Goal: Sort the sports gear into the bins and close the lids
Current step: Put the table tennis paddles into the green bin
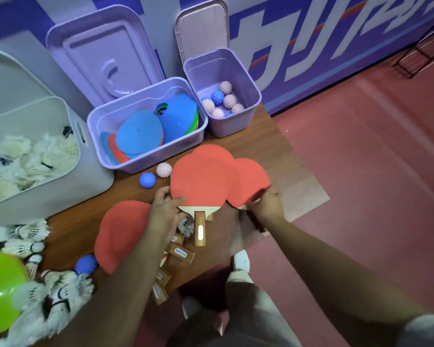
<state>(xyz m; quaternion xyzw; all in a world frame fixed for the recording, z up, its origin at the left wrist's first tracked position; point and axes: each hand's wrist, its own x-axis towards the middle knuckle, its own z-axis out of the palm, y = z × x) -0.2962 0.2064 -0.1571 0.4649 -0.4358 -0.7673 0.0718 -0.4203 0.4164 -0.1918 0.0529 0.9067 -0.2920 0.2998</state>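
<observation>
Several red table tennis paddles lie on the wooden table. My left hand grips the left edge of the top red paddle, whose wooden handle points toward me. My right hand holds the edge of a second red paddle lying partly under the first. More paddles lie under my left forearm. A pink spiky ball and a blue spiky ball sit in front of the middle bin. Another blue ball lies near loose shuttlecocks.
Three open bins stand at the back: a white bin with shuttlecocks, a purple bin with flat blue and orange discs, a small purple bin with spiky balls. Their lids lean on the wall. A green disc sits at left. Red floor lies right.
</observation>
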